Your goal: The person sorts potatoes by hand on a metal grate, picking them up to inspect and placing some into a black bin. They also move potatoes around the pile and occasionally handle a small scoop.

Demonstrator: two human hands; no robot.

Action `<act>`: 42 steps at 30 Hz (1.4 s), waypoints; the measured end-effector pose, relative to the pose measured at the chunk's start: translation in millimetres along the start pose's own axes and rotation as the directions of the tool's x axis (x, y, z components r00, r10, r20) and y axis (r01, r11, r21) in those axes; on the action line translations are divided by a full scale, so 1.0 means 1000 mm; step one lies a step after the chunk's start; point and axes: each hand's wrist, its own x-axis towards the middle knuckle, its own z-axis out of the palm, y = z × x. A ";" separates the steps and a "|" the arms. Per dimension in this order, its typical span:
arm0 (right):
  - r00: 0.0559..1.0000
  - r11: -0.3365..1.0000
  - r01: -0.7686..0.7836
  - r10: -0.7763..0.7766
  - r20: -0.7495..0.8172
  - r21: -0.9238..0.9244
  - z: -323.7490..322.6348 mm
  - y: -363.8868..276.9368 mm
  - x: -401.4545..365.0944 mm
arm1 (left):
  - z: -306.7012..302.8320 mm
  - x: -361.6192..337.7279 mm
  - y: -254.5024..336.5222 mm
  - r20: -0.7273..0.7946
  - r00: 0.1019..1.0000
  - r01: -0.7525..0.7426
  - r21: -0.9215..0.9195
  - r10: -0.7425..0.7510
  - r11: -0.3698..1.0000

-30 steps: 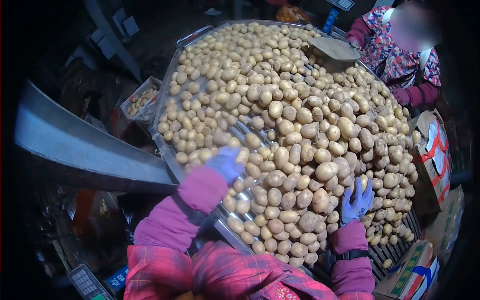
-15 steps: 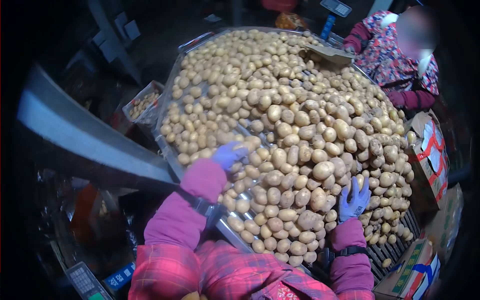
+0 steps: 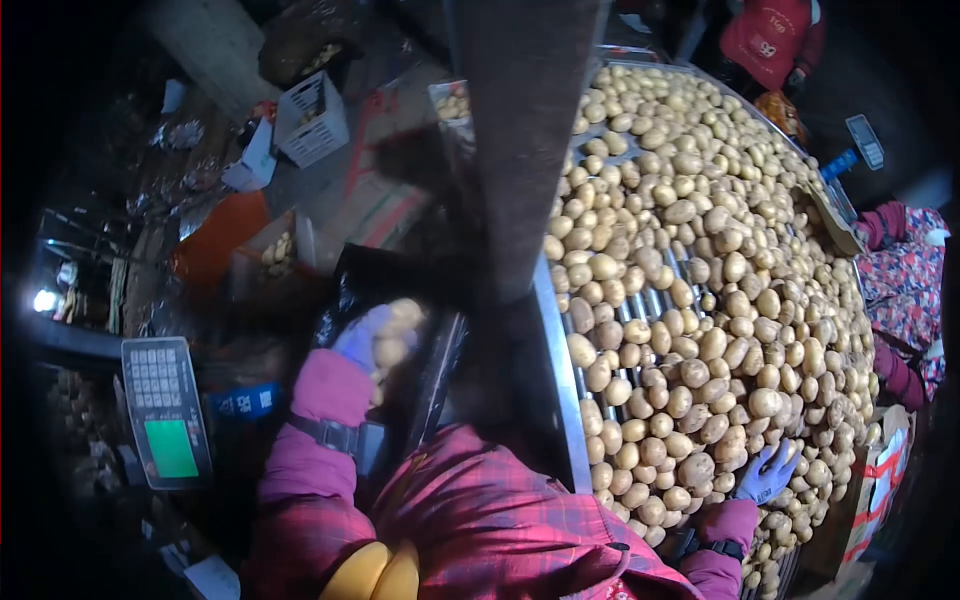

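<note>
My left hand (image 3: 362,340), in a purple glove, is closed around several potatoes (image 3: 400,325) over a dark, black-lined container (image 3: 350,270) left of the sorting table. Motion blurs the potatoes there. A large heap of potatoes (image 3: 720,260) covers the metal-edged table (image 3: 563,375). On the heap's near right part lies my right hand (image 3: 768,474), also gloved, with its fingers spread over the potatoes and nothing held that I can see.
A dark post (image 3: 525,150) rises between container and table. A scale display (image 3: 165,410) stands at the left. White crate (image 3: 311,120) is on the floor behind. A co-worker in a floral garment (image 3: 905,285) and another person in red (image 3: 770,40) are across the table. A carton (image 3: 880,490) is at the right.
The view has turned left. My left hand has moved off the heap to the dark container with potatoes in its grasp. My right hand remains on the heap.
</note>
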 end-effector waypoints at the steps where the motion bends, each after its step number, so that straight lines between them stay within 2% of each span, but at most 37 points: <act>1: 1.000 1.000 0.006 -0.007 -0.015 -0.025 0.003 0.001 -0.001 | -0.002 -0.015 0.008 -0.093 0.996 0.019 0.061 -0.013 0.998; 2: 0.999 0.999 0.011 -0.013 -0.032 -0.053 0.003 0.000 0.000 | -0.003 -0.029 0.017 -0.185 0.982 0.049 0.116 -0.027 0.992; 3: 1.000 0.998 -0.015 0.015 -0.003 -0.056 0.002 0.000 0.000 | -0.005 -0.031 0.015 -0.238 0.970 -0.015 0.110 0.041 0.994; 6: 1.000 0.999 0.008 -0.008 -0.020 -0.034 -0.002 -0.006 0.003 | -0.042 -0.001 -0.008 -0.220 0.958 -0.152 0.152 0.183 0.977; 7: 0.999 1.000 0.010 -0.011 -0.039 -0.026 0.000 -0.003 0.001 | -0.053 0.008 -0.009 -0.090 0.982 -0.135 0.293 0.168 0.946; 8: 1.000 0.998 -0.001 0.000 -0.018 -0.063 -0.003 -0.007 0.002 | -0.048 0.030 -0.018 0.158 0.943 -0.331 0.394 0.291 0.857; 9: 0.999 0.998 0.004 -0.007 -0.054 -0.056 -0.003 -0.011 0.003 | -0.025 0.039 -0.014 0.394 0.831 -0.539 0.398 0.392 0.742; 10: 0.998 0.998 0.008 -0.011 -0.057 -0.054 -0.004 -0.012 0.004 | 0.000 0.042 -0.013 0.412 0.874 -0.465 0.551 0.259 0.693; 12: 0.998 0.995 -0.064 0.062 -0.025 -0.071 -0.009 -0.019 0.004 | 0.074 0.038 -0.015 0.565 0.805 -0.472 0.426 0.180 0.772; 14: 0.998 0.995 -0.052 0.048 -0.047 -0.085 -0.009 -0.022 0.005 | 0.150 0.031 -0.010 0.591 0.800 -0.509 0.577 0.103 0.639; 16: 0.996 0.997 -0.066 0.064 -0.066 -0.030 -0.010 -0.023 0.006 | 0.201 0.041 -0.026 0.734 0.622 -0.769 0.505 0.273 0.393; 17: 0.996 0.997 -0.066 0.062 -0.069 -0.050 -0.012 -0.025 0.007 | 0.226 0.048 -0.033 0.801 0.528 -0.848 0.516 0.281 0.121; 18: 0.996 0.997 -0.074 0.073 -0.059 -0.025 -0.014 -0.026 0.008 | 0.247 0.056 -0.041 0.864 0.430 -0.863 0.478 0.262 -0.161; 20: 0.991 0.991 -0.136 0.136 0.018 0.007 -0.017 -0.026 0.008 | 0.262 0.075 -0.078 0.909 0.368 -0.815 0.416 0.194 -0.402; 21: 0.991 0.991 -0.132 0.132 0.000 -0.003 -0.015 -0.025 0.007 | 0.267 0.077 -0.082 0.926 0.342 -0.771 0.374 0.159 -0.515; 24: 0.992 0.992 -0.124 0.123 -0.020 -0.016 -0.011 -0.022 0.005 | 0.270 0.093 -0.060 0.921 0.377 -0.804 0.378 0.098 -0.459; 25: 0.991 0.991 -0.135 0.135 -0.004 -0.006 -0.013 -0.023 0.005 | 0.254 0.124 -0.069 0.936 0.280 -0.855 0.344 0.213 -0.387; 28: 0.987 0.987 -0.160 0.159 0.029 0.023 -0.017 -0.026 0.007 | 0.257 0.135 -0.042 0.888 0.430 -0.732 0.447 0.160 -0.514; 29: 0.985 0.984 -0.170 0.168 0.035 0.045 -0.018 -0.026 0.008 | 0.260 0.136 -0.037 0.898 0.398 -0.719 0.433 0.189 -0.544; 32: 0.987 0.986 -0.161 0.160 0.028 0.033 -0.017 -0.024 0.007 | 0.280 0.147 -0.027 0.769 0.624 -0.533 0.546 0.135 -0.646; 33: 0.989 0.989 -0.148 0.148 0.019 0.020 -0.017 -0.025 0.006 | 0.280 0.157 -0.031 0.781 0.586 -0.479 0.549 0.216 -0.685; 36: 0.989 0.988 -0.147 0.146 0.016 0.056 -0.019 -0.027 0.009 | 0.297 0.153 -0.026 0.641 0.754 -0.370 0.598 0.147 -0.712; 37: 0.990 0.990 -0.138 0.138 0.001 0.022 -0.020 -0.028 0.009 | 0.301 0.147 -0.023 0.630 0.765 -0.357 0.591 0.136 -0.723; 39: 0.990 0.990 -0.139 0.139 0.010 0.034 -0.020 -0.028 0.010 | 0.292 0.125 -0.003 0.743 0.664 -0.618 0.608 0.084 -0.498; 42: 0.994 0.995 -0.104 0.104 -0.018 -0.003 -0.018 -0.026 0.009 | 0.276 0.149 -0.002 0.854 0.493 -0.748 0.513 0.165 -0.420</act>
